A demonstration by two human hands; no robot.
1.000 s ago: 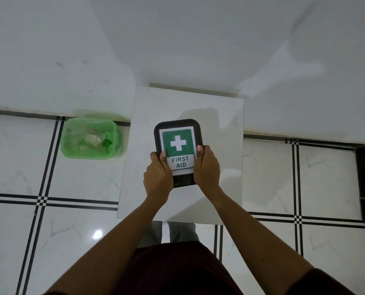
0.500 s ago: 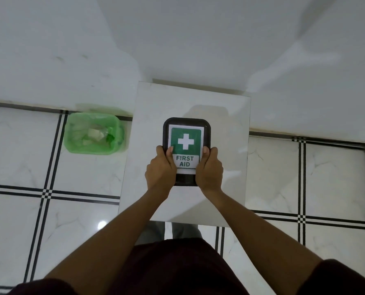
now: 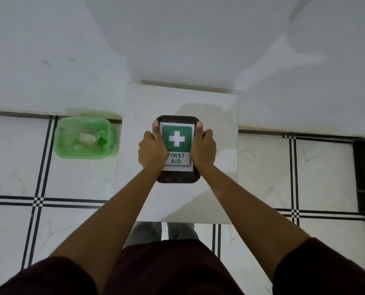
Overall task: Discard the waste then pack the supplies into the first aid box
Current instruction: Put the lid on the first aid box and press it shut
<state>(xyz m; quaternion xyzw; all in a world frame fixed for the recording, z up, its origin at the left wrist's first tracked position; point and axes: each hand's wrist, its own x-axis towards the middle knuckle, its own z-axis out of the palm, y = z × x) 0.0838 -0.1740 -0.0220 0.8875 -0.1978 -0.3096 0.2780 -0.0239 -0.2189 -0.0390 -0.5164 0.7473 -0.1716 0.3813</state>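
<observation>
Box sits mid-table, lid on, my left hand and right hand grasping its long sides, thumbs on top; I press evenly so the lid seats square, without sliding it toward the bin.

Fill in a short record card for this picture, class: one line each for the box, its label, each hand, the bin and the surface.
box: dark first aid box, lid shut, lying flat on the table
label: green panel with a white cross, "FIRST AID" below
left hand: on the box's left edge, thumb along the lid
right hand: on the box's right edge, thumb along the lid
bin: green bin on the floor left of the table, with waste inside
surface: small white table
</observation>
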